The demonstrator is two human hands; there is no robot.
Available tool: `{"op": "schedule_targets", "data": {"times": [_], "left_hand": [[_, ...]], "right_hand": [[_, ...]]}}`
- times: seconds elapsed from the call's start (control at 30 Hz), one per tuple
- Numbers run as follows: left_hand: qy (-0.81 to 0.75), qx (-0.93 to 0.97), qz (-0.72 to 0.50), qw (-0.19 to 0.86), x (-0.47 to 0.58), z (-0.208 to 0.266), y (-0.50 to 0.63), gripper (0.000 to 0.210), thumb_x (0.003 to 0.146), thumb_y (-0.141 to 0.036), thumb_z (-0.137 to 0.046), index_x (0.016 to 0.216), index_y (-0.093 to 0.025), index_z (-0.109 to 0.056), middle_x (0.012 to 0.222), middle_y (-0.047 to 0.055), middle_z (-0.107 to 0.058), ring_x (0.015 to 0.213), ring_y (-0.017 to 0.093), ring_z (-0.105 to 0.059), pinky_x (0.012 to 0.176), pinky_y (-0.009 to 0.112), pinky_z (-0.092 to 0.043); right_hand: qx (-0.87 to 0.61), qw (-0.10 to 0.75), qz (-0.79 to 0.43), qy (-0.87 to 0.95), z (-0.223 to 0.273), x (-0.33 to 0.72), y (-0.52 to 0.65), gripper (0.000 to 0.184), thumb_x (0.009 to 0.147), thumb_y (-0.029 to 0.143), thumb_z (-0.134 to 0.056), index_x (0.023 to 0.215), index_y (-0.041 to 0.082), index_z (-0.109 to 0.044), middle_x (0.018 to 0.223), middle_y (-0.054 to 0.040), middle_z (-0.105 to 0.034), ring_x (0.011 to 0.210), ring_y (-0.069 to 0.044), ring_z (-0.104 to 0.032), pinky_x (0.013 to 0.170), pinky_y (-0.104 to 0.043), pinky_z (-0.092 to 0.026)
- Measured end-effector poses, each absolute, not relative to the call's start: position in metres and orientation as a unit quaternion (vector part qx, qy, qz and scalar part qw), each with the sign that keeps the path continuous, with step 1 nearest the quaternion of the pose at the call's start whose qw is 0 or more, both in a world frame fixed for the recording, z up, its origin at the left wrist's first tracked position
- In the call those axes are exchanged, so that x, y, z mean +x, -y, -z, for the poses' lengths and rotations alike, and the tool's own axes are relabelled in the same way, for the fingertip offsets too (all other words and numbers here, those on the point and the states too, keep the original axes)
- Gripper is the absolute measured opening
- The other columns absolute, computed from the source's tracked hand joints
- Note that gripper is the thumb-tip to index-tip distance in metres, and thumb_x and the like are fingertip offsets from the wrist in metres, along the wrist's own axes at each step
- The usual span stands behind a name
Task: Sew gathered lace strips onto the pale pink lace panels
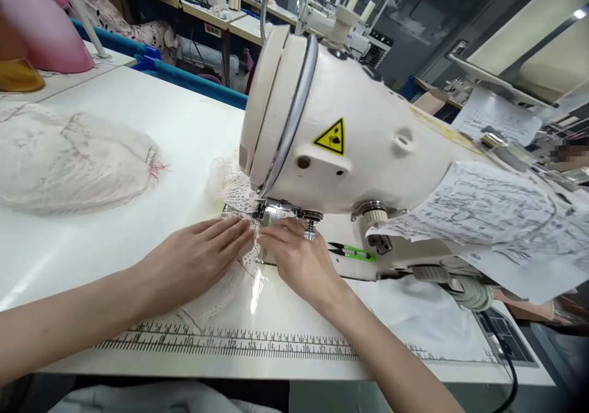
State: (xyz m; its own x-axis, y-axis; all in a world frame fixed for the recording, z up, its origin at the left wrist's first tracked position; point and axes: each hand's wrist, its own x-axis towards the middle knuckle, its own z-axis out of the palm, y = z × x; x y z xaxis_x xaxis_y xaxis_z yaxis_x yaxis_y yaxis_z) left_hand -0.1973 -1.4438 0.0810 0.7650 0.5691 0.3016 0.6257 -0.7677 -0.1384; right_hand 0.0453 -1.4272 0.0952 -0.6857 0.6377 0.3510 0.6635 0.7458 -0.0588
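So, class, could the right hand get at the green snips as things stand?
Probably yes: the green snips lie close beside the right hand, with no visible obstacle between them.

Left hand [193,259] and right hand [301,259] bare; fingers [225,232] slender. Forearms [83,315] bare as far as seen, tapering toward the wrists. Pale grey clothing [161,399] at lap, softly creased, mostly below view. Nails unclear.
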Motion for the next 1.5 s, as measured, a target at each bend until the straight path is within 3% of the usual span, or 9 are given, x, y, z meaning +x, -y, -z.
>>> {"op": "schedule_targets", "data": {"times": [0.1,0.27,0.37,0.5,0.63,0.83,1.07,1.5], "left_hand": [[0.316,-0.930,0.116,0.146,-0.198,-0.082,1.429,0.049,0.106,-0.021,-0.033,0.146,-0.013,-0.060,0.153,0.009,-0.058,0.141,0.028,-0.057,0.111,0.043,-0.051],[0.290,-0.934,0.146,0.148,-0.192,-0.085,1.421,0.048,0.106,-0.020,-0.032,0.141,-0.011,-0.063,0.147,0.008,-0.065,0.131,0.027,-0.064,0.109,0.045,-0.049],[0.301,-0.929,0.167,0.133,-0.190,-0.082,1.422,0.045,0.104,-0.019,-0.037,0.139,-0.011,-0.064,0.144,0.010,-0.067,0.131,0.029,-0.063,0.111,0.046,-0.047],[0.327,-0.923,0.175,0.099,-0.188,-0.079,1.419,0.046,0.101,-0.020,-0.041,0.141,-0.010,-0.062,0.145,0.013,-0.066,0.134,0.032,-0.061,0.111,0.047,-0.048],[0.323,-0.924,0.185,0.088,-0.189,-0.082,1.412,0.047,0.100,-0.021,-0.041,0.141,-0.009,-0.061,0.140,0.014,-0.069,0.130,0.033,-0.064,0.109,0.047,-0.051],[0.333,-0.919,0.191,0.093,-0.190,-0.078,1.411,0.046,0.101,-0.021,-0.036,0.138,-0.010,-0.062,0.137,0.014,-0.071,0.131,0.033,-0.064,0.109,0.049,-0.052],[0.341,-0.917,0.178,0.107,-0.189,-0.072,1.413,0.048,0.104,-0.023,-0.033,0.143,-0.010,-0.059,0.144,0.013,-0.066,0.137,0.032,-0.060,0.111,0.049,-0.050],[0.318,-0.921,0.188,0.125,-0.192,-0.076,1.410,0.046,0.102,-0.024,-0.039,0.138,-0.010,-0.064,0.142,0.014,-0.068,0.133,0.032,-0.063,0.110,0.047,-0.051]], "right_hand": [[-0.354,0.235,0.069,0.903,-0.085,0.045,1.426,0.041,0.090,-0.008,-0.048,0.109,0.017,-0.074,0.123,-0.0026,-0.078,0.114,-0.020,-0.069,0.072,-0.033,-0.053],[-0.361,0.272,0.051,0.890,-0.079,0.045,1.428,0.039,0.091,-0.008,-0.046,0.107,0.017,-0.071,0.125,-0.0039,-0.077,0.120,-0.019,-0.068,0.083,-0.033,-0.055],[-0.377,0.263,0.033,0.887,-0.081,0.046,1.428,0.041,0.092,-0.007,-0.044,0.110,0.020,-0.070,0.127,-0.0024,-0.076,0.121,-0.018,-0.069,0.085,-0.032,-0.055],[-0.398,0.220,0.045,0.889,-0.080,0.046,1.427,0.047,0.085,-0.010,-0.046,0.113,0.020,-0.068,0.127,-0.0030,-0.076,0.106,-0.018,-0.073,0.070,-0.028,-0.055],[-0.401,0.210,0.047,0.890,-0.078,0.045,1.427,0.047,0.087,-0.009,-0.046,0.118,0.020,-0.067,0.120,-0.0019,-0.078,0.090,-0.017,-0.072,0.067,-0.028,-0.055],[-0.393,0.210,0.067,0.893,-0.076,0.045,1.426,0.049,0.089,-0.008,-0.042,0.123,0.019,-0.065,0.125,-0.0039,-0.077,0.101,-0.021,-0.072,0.082,-0.036,-0.058],[-0.413,0.202,0.058,0.886,-0.081,0.045,1.427,0.046,0.090,-0.006,-0.046,0.121,0.022,-0.066,0.119,0.0001,-0.079,0.089,-0.017,-0.072,0.065,-0.030,-0.053],[-0.400,0.212,0.130,0.882,-0.077,0.043,1.427,0.043,0.096,-0.003,-0.041,0.121,0.019,-0.069,0.133,0.0013,-0.074,0.112,-0.017,-0.070,0.072,-0.032,-0.051]]}}
